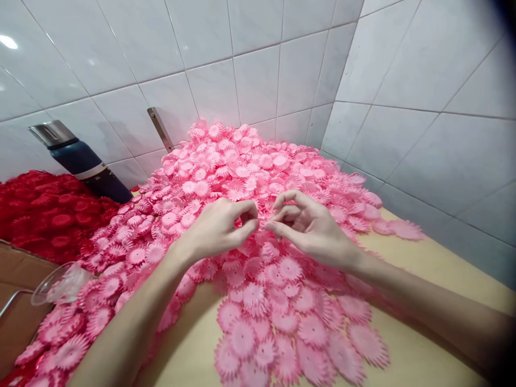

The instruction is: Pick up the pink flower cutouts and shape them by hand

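A large heap of pink petal-edged discs (242, 172) covers much of the pale yellow table (435, 269). Over the middle of the heap, my left hand (226, 226) has its thumb and index finger pinched together; whatever lies between them is too small to make out. Just to its right, my right hand (304, 223) is curled, thumb and index fingertips close together, with any small item between them not discernible. The fingertips of both hands nearly meet. More pink discs lie loosely spread below the hands, several with a small centre hole.
A dark blue bottle (86, 164) with a steel cap stands at the left, beside a pile of red discs (52, 215). A clear plastic dish (62, 285) and a cardboard box (20, 301) are at the lower left. A metal strip (160, 129) leans on the tiled wall (258, 80).
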The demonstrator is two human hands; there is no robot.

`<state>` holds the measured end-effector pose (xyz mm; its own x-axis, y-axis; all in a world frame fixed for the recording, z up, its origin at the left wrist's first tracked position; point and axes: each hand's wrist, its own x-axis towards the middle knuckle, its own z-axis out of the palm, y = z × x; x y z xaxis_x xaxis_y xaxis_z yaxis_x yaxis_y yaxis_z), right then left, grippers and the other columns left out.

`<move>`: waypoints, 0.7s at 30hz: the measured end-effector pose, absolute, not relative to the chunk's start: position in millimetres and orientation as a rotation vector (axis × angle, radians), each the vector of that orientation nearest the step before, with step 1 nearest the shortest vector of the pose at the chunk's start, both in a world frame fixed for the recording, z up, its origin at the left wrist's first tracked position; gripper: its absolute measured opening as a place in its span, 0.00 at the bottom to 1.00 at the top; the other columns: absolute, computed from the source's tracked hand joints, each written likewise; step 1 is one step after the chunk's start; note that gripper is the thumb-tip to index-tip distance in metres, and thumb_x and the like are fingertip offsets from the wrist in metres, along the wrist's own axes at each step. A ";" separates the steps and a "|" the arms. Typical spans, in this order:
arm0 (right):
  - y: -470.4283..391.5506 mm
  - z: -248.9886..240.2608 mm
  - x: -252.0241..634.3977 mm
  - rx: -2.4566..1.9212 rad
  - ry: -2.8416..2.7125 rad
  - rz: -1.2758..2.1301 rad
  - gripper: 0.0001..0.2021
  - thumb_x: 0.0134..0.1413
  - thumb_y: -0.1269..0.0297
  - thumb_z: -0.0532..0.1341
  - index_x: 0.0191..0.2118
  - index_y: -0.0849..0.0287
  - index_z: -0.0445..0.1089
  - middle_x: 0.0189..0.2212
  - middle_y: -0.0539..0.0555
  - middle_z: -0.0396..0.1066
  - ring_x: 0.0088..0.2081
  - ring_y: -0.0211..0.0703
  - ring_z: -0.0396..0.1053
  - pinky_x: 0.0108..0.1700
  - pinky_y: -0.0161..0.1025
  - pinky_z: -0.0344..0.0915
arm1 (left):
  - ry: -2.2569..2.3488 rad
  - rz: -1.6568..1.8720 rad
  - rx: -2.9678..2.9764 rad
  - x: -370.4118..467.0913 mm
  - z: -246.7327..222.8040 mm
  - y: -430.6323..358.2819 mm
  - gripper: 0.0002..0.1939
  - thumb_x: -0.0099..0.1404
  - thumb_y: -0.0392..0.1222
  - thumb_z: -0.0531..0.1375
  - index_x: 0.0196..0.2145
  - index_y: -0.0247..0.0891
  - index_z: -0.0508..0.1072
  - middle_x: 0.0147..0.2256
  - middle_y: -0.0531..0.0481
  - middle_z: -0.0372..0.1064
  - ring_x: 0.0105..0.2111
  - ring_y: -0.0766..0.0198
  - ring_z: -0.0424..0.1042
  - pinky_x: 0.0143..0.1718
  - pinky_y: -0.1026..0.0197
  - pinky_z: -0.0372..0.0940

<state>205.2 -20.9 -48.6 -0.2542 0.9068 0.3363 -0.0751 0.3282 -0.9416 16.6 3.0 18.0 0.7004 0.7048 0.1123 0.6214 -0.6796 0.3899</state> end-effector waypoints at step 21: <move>-38.9 -42.6 201.1 -0.579 -1.881 0.724 0.11 0.52 0.79 0.56 0.34 0.54 0.60 0.26 0.48 0.64 0.24 0.36 0.62 0.23 0.37 0.62 | 1.743 0.641 2.730 18.4 14.7 7.0 0.07 0.61 0.36 0.51 0.27 0.36 0.65 0.18 0.53 0.62 0.16 0.70 0.55 0.19 0.64 0.46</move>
<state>201.1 -38.9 -42.6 -0.3875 0.6703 0.6329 0.0733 0.7067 -0.7037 18.4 7.0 14.7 0.3711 0.8364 0.4033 0.8985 -0.4332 0.0716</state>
